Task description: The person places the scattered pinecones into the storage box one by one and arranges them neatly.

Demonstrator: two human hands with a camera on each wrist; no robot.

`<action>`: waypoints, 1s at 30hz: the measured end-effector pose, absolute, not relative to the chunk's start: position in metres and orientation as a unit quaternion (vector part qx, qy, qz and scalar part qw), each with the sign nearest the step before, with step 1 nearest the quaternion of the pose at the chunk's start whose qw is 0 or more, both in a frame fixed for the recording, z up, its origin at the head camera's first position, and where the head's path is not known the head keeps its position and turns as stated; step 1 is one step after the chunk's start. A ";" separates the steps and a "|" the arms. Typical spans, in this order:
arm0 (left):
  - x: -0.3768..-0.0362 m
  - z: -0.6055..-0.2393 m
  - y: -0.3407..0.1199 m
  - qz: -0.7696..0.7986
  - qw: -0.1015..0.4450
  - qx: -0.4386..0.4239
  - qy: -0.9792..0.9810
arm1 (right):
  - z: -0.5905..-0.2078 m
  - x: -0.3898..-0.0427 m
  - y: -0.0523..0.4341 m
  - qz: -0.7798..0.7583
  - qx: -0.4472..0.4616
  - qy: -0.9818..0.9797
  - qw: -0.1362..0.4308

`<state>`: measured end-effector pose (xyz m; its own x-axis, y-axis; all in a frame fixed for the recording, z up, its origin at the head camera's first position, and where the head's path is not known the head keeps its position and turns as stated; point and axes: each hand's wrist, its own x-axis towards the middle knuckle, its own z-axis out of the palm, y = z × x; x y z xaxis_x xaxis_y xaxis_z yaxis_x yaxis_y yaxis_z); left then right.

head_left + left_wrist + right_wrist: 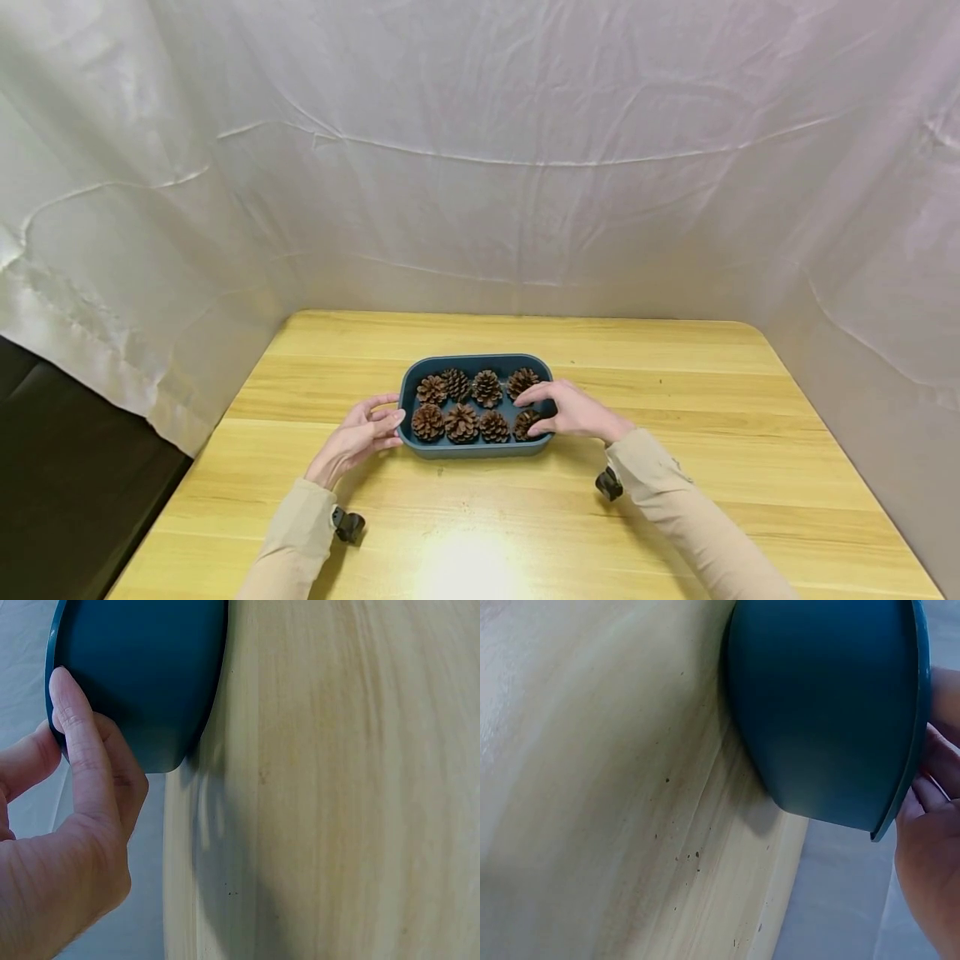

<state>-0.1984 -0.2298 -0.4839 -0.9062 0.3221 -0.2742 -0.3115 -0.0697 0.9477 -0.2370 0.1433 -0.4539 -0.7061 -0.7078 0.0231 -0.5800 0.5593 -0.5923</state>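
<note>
Sleeves: nearest the head camera, two beige sleeves come in from the bottom edge, a small dark wrist camera strapped under each.
Left hand: the left hand rests against the left end of the tray, its fingers nearly straight and close together; the wrist view shows a fingertip on the rim and the thumb against the outer wall, steadying it rather than clamping it.
Right hand: the right hand reaches over the tray's right end, its fingers curved down and a little apart, the tips at the pine cone in the near right corner. Whether they have closed on it cannot be told.
Tray: the dark teal tray sits at the middle of the wooden table, long side towards the person.
Contents: eight pine cones lie in two rows of four, packed close and touching their neighbours.
Judged step: handling the corner cone while the tray is held steady.
Doing it well: probably take the cone by its sides with the fingertips, lift straight up so its scales do not catch the neighbour, and keep the left hand pressed to the rim so the tray does not slide.
Surroundings: a creased white cloth hangs behind and beside the table.
</note>
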 end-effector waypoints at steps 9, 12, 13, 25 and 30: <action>-0.198 -0.484 -0.230 0.732 0.218 0.002 0.645 | -0.456 -0.239 0.148 -0.316 -0.383 0.862 0.103; -0.198 -0.484 -0.231 0.733 0.218 -0.001 0.645 | -0.459 -0.241 0.150 -0.325 -0.389 0.857 0.094; -0.198 -0.484 -0.231 0.733 0.218 -0.001 0.645 | -0.460 -0.241 0.151 -0.331 -0.388 0.855 0.094; -0.200 -0.485 -0.232 0.735 0.219 0.000 0.641 | -0.457 -0.240 0.155 -0.409 -0.354 0.831 0.128; -0.199 -0.486 -0.232 0.736 0.218 0.002 0.640 | -0.460 -0.239 0.156 -0.427 -0.349 0.824 0.128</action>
<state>-0.1995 -0.2320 -0.4861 -0.9049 0.3240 -0.2761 -0.3184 -0.0845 0.9442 -0.2395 0.1561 -0.4600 -0.7237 -0.6845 0.0871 -0.4659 0.3917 -0.7934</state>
